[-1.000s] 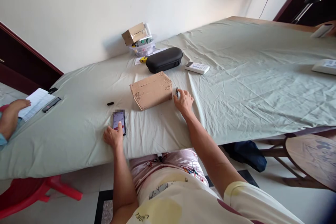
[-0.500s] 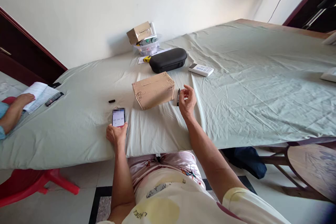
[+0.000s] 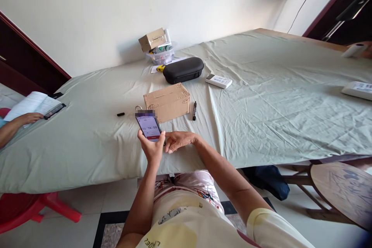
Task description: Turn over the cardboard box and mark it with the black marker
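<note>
My left hand is closed around the lower end of a smartphone, whose lit screen shows a timer. A metal ring sticks out behind the phone's top edge. My right hand is close to the phone's lower right edge, holding nothing, its fingers bent and pointing left; whether a fingertip touches the phone I cannot tell. Just beyond the phone sits a closed cardboard box with black marks drawn on it. An uncapped black marker lies to the right of the box, and its black cap lies to the left.
Behind the box are a black hard case and a white device. A plastic basket with a smaller box on top stands by the wall. At left, another person's hand reaches a dark phone beside an open notebook.
My left hand has moved right and raised the phone toward the box. My right hand has left its place beside the marker and come left to the phone. The other person's hand has reached the dark phone.
</note>
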`<state>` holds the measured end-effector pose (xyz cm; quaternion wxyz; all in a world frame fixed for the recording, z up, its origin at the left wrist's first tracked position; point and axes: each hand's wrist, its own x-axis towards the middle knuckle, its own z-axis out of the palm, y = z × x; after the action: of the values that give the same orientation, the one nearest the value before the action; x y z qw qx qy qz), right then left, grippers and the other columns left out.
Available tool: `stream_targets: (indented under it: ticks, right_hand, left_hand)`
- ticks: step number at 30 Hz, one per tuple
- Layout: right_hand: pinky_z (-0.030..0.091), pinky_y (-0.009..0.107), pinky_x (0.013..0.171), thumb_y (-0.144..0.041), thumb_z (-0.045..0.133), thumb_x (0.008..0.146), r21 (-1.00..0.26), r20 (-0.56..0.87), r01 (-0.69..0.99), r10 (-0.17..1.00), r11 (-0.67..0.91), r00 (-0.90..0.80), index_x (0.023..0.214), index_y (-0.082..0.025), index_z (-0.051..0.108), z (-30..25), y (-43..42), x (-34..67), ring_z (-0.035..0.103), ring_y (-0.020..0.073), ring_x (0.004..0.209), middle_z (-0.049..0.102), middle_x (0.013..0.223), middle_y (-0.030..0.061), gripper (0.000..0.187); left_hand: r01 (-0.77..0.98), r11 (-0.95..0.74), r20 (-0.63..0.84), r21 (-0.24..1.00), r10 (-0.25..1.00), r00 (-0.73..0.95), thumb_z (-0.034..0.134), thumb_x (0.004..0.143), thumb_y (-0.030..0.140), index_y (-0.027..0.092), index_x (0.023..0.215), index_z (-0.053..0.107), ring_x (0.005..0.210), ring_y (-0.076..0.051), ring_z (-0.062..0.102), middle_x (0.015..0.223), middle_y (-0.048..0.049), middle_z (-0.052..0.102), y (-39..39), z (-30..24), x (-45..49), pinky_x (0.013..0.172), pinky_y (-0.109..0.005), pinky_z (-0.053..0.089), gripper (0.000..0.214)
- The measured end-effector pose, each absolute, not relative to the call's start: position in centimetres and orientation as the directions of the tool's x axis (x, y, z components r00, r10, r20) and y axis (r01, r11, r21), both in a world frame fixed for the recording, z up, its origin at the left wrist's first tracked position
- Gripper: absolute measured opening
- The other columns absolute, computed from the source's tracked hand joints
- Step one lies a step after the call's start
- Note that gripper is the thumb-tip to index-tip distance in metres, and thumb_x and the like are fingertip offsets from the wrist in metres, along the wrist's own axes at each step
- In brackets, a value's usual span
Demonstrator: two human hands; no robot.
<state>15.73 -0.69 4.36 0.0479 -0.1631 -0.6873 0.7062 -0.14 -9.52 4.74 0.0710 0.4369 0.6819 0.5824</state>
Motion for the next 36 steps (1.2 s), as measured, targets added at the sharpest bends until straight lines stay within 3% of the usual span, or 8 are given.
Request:
stream_targets:
  ticks: [3, 5, 12, 19, 22, 26, 31, 36]
  right_hand:
    - [0.057, 0.025, 0.072, -0.051, 0.097, 0.065, -0.994, -0.108, 0.108, 0.34, -0.02, -0.934, 0.094, -0.014, 0.072, 4.1, -0.6, 15.6, 0.07, 0.0141, 0.075, 0.075, 0.08, 0.001, 0.053]
    - [0.057, 0.026, 0.076, -0.051, 0.094, 0.069, -0.999, -0.038, 0.039, 0.378, -0.005, -0.925, 0.083, -0.015, 0.07, 4.1, -0.6, 15.6, 0.069, 0.0127, 0.074, 0.073, 0.077, -0.0003, 0.045]
    - [0.058, 0.027, 0.082, -0.059, 0.09, 0.074, -1.0, 0.023, -0.021, 0.399, 0.008, -0.917, 0.085, -0.016, 0.074, 4.3, -0.8, 15.4, 0.071, 0.0135, 0.077, 0.077, 0.082, 0.0023, 0.047]
    - [0.057, 0.031, 0.085, -0.059, 0.088, 0.079, -0.997, 0.074, -0.058, 0.565, 0.046, -0.822, 0.131, -0.019, 0.069, 3.7, -0.1, 15.6, 0.072, 0.0159, 0.083, 0.078, 0.09, 0.0027, 0.068]
    - [0.057, 0.03, 0.082, -0.057, 0.085, 0.081, -0.988, 0.151, -0.134, 0.686, 0.079, -0.711, 0.125, -0.018, 0.07, 4.0, 0.3, 15.9, 0.07, 0.0151, 0.08, 0.076, 0.088, 0.0026, 0.06]
    - [0.055, 0.03, 0.075, -0.058, 0.074, 0.087, -0.971, 0.234, -0.139, 0.874, 0.193, -0.426, 0.102, -0.018, 0.072, 4.7, 1.0, 16.9, 0.068, 0.0157, 0.074, 0.074, 0.082, 0.0034, 0.043]
    - [0.053, 0.036, 0.082, -0.049, 0.055, 0.096, -0.929, 0.334, 0.234, 0.922, 0.287, 0.197, 0.092, -0.021, 0.07, 4.4, 2.3, 19.0, 0.066, 0.021, 0.083, 0.072, 0.087, 0.007, 0.032]
    - [0.047, 0.051, 0.101, -0.028, 0.059, 0.087, -0.755, 0.293, 0.653, 0.923, 0.062, 0.251, 0.095, -0.021, 0.076, 2.9, 3.2, 20.0, 0.059, 0.0337, 0.119, 0.07, 0.124, 0.0164, 0.02]
  left_hand:
    - [0.565, -0.063, 0.454, 0.822, 0.671, -0.586, 0.089, 0.072, 0.049, 0.021, 0.141, 0.04, 0.108, -0.031, 0.071, 0.125, -0.0151, 0.065, -9.5, 4.3, 1.4, 0.094, -0.045, 0.059, 0.089]
    - [0.572, -0.056, 0.456, 0.819, 0.668, -0.588, 0.089, 0.072, 0.049, 0.02, 0.141, 0.039, 0.11, -0.031, 0.07, 0.126, -0.0163, 0.063, -9.5, 4.2, 1.7, 0.095, -0.046, 0.059, 0.09]
    - [0.563, -0.043, 0.442, 0.825, 0.67, -0.597, 0.086, 0.075, 0.049, 0.02, 0.142, 0.037, 0.102, -0.029, 0.072, 0.122, -0.0156, 0.065, -9.3, 4.6, 1.8, 0.091, -0.044, 0.06, 0.088]
    - [0.64, 0.189, 0.424, 0.745, 0.607, -0.672, 0.08, 0.079, 0.053, 0.018, 0.149, 0.036, 0.12, -0.034, 0.07, 0.134, -0.0194, 0.065, -8.3, 5.3, -4.3, 0.102, -0.046, 0.057, 0.09]
    - [0.651, 0.388, 0.345, 0.652, 0.613, -0.71, 0.079, 0.077, 0.055, 0.01, 0.147, 0.042, 0.136, -0.041, 0.061, 0.143, -0.0267, 0.061, -7.7, 5.6, -9.1, 0.112, -0.051, 0.051, 0.09]
    - [0.645, 0.6, 0.174, 0.474, 0.654, -0.737, 0.076, 0.077, 0.053, 0.006, 0.136, 0.053, 0.133, -0.045, 0.063, 0.137, -0.0306, 0.065, -7.5, 5.3, -13.9, 0.11, -0.054, 0.052, 0.08]
    - [0.659, 0.673, 0.119, 0.336, 0.664, -0.739, 0.074, 0.078, 0.056, 0.007, 0.127, 0.059, 0.131, -0.044, 0.064, 0.133, -0.031, 0.067, -7.5, 4.2, -16.3, 0.109, -0.054, 0.052, 0.071]
    - [0.732, 0.631, 0.068, 0.257, 0.744, -0.665, 0.071, 0.081, 0.059, 0.007, 0.124, 0.063, 0.138, -0.048, 0.056, 0.139, -0.0347, 0.062, -7.5, 4.0, -16.8, 0.111, -0.059, 0.048, 0.068]
